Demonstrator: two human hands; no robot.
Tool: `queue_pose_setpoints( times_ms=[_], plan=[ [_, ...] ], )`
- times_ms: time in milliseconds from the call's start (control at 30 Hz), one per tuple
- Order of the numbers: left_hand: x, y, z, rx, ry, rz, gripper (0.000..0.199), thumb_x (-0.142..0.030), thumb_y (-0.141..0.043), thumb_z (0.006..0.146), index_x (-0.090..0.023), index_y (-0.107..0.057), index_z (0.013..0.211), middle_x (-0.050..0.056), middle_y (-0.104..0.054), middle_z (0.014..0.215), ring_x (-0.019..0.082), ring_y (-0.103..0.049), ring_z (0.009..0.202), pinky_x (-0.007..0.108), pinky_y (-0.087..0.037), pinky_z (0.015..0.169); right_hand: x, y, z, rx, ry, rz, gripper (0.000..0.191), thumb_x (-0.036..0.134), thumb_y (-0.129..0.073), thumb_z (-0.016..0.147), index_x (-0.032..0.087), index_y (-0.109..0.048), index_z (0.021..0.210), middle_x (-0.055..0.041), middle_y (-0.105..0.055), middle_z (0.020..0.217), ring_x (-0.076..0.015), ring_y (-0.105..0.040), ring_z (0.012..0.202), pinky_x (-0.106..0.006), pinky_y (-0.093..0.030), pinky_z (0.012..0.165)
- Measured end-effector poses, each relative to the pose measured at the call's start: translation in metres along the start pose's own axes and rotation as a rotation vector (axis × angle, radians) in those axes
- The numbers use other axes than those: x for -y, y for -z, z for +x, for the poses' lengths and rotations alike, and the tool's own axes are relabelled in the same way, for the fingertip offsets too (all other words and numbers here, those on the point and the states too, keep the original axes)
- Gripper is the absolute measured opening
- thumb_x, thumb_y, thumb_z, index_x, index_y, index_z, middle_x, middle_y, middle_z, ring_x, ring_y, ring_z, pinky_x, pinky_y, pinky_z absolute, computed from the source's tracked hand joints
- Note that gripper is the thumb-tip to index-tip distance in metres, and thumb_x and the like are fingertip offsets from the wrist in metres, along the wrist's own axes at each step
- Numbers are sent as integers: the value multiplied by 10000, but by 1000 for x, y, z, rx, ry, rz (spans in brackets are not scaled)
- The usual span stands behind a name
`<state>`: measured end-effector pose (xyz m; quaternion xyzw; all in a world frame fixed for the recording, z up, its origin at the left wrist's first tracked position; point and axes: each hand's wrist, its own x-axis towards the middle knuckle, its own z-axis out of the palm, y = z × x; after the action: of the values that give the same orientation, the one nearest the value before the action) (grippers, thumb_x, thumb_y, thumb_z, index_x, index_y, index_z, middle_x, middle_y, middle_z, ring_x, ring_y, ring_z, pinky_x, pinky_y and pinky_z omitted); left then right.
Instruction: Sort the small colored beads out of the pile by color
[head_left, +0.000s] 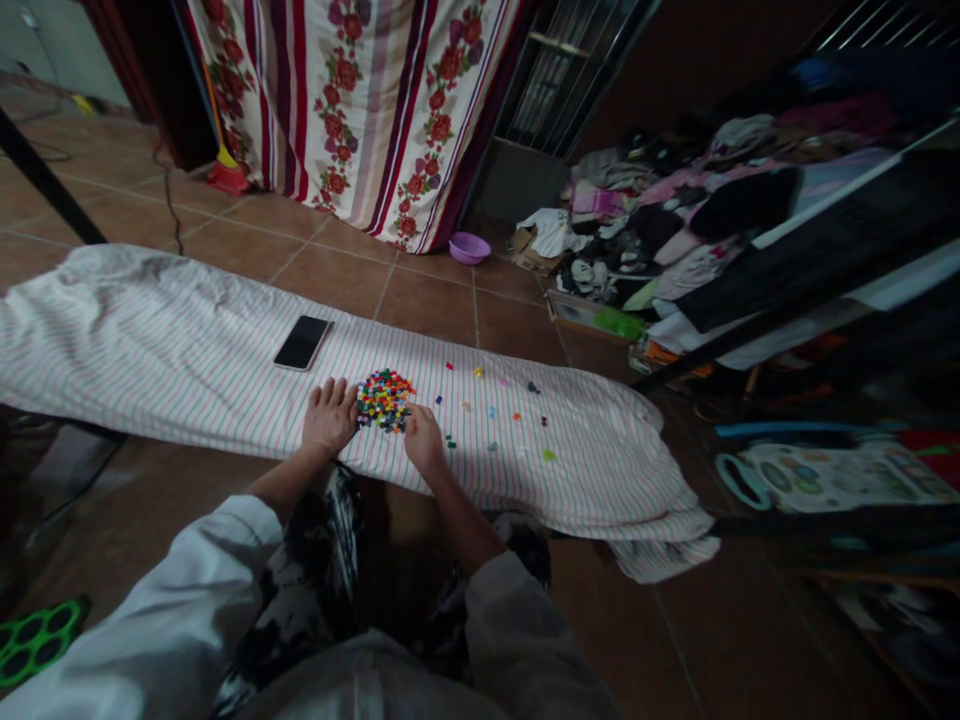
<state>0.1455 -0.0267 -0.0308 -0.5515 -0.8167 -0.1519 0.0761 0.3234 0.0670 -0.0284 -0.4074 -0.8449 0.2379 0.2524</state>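
Note:
A heap of small, many-coloured beads [385, 397] lies on a striped cloth [202, 375]. My left hand [330, 418] rests flat along the heap's left side, its fingers stretched out. At the lower right edge of the heap, my right hand [425, 438] has its fingers curled into a pinch; whatever they hold is too small to make out. Right of that hand, little groups of beads lie apart by colour, among them yellow beads [478, 372], dark beads [533, 388], orange beads [516, 416] and lime-green beads [549, 455].
A phone [303, 343] lies on the cloth beyond my left hand. Past the covered surface, a purple basin [469, 248] stands on the tiled floor near a flowered curtain [345, 110]. Clothes [675, 200] are piled at the right, and a black post [52, 180] slants at the left.

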Motion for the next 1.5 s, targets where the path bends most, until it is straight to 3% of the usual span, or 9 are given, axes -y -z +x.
queue_pose_setpoints(
  times_ms=[167,300,433,600,1200,1500],
  plan=[
    [1,-1,1,22,-40,-37,516,-365,-298,950,-229,-456,1422,113,-476,1460,322,-336,1404,529,-234,1123,-9,8,-4,-83,-37,25,374,81,-386,854,153,-641,1118,-106,-629,1104,-200,-561,1075,-334,-440,993],
    [0,0,1,28,-41,-43,511,-364,-291,953,-250,-446,1427,87,-499,1445,310,-351,1396,523,-244,1119,-8,12,-2,-5,-95,-60,389,53,-396,834,143,-650,1115,-111,-646,1073,-202,-562,1073,-334,-430,1001],
    [1,0,2,25,-24,-45,513,-347,-293,948,-219,-456,1417,94,-517,1428,305,-373,1382,515,-255,1114,-1,11,0,87,-99,-115,365,76,-414,861,143,-648,1132,-110,-655,1099,-195,-574,1072,-305,-424,998],
    [2,0,1,30,-9,-53,504,-281,-330,918,-156,-480,1384,113,-526,1416,293,-375,1381,486,-264,1115,5,11,-2,113,-104,-118,378,77,-425,865,181,-632,1164,-83,-660,1118,-178,-591,1056,-286,-437,963],
    [2,3,0,-8,-24,-54,440,-255,-353,908,-166,-552,1290,122,-550,1387,298,-415,1351,492,-289,1099,26,21,20,247,-165,-216,221,177,-478,913,219,-662,1029,-77,-647,1034,-189,-603,966,-290,-452,829],
    [2,3,0,-26,-37,-60,438,-243,-363,894,-155,-559,1276,129,-547,1389,301,-437,1333,492,-304,1091,29,19,20,229,-196,-213,216,176,-493,904,225,-658,1036,-62,-664,1033,-170,-602,985,-272,-446,843]
  ],
)
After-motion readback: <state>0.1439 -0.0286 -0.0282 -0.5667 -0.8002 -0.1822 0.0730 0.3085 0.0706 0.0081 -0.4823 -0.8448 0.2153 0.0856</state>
